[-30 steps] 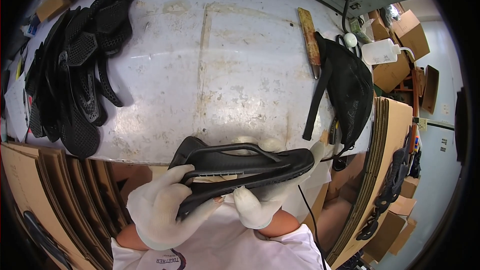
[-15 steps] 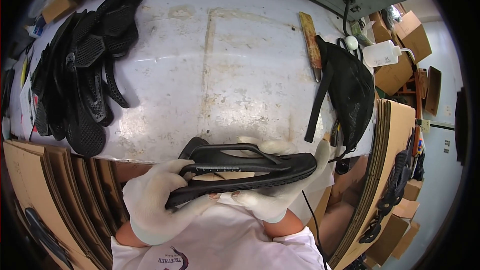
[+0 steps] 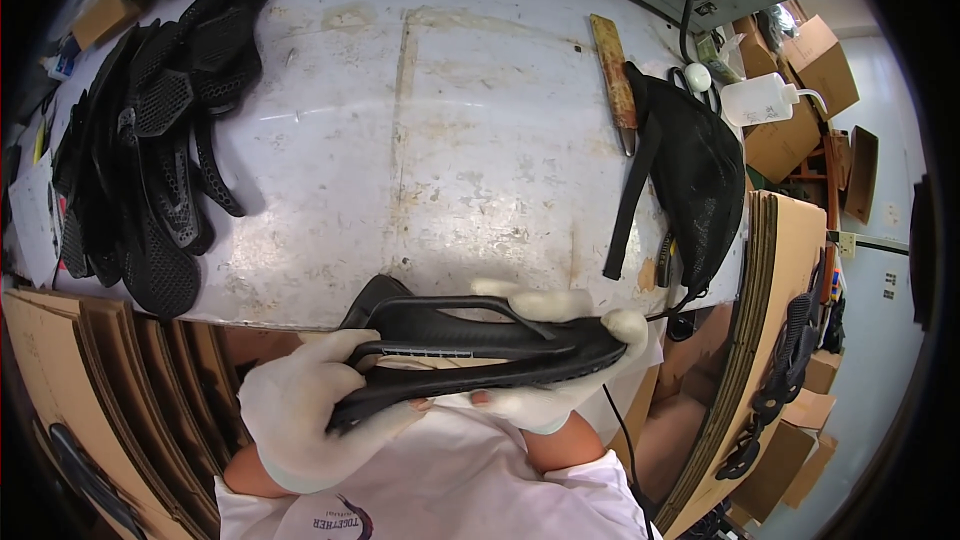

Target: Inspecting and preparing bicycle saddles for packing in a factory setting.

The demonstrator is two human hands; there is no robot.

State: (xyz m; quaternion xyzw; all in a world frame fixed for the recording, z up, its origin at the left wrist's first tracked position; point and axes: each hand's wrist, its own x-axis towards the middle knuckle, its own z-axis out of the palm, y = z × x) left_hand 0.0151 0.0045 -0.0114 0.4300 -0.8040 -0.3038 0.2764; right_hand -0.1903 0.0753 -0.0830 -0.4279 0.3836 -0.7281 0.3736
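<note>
A black flip-flop [image 3: 480, 380] with thong straps is held tilted between my hands, in front of my white shirt at the table's near edge. My left hand [image 3: 300, 410], in a pale knit glove with bare fingertips showing, grips its left end, fingers over the strap and thumb along the lower edge. Around the right, toe end my right hand [image 3: 560, 395], gloved alike, is wrapped, with fingers on the far side and thumb underneath. A dark sole end rises behind the straps at the left; whether it belongs to a second flip-flop I cannot tell.
Black perforated shoe parts [image 3: 165, 140] are heaped on the left of the white table [image 3: 480, 140]. At the right lie a worn wooden-handled tool [image 3: 612, 80], a black mesh bag [image 3: 695, 180] and a squeeze bottle [image 3: 760, 100]. Cardboard sheets [image 3: 775, 320] stand on both sides.
The flip-flop has turned slightly, showing more of its upper face. My right fingers have curled in around the toe end. The view has shifted a little.
</note>
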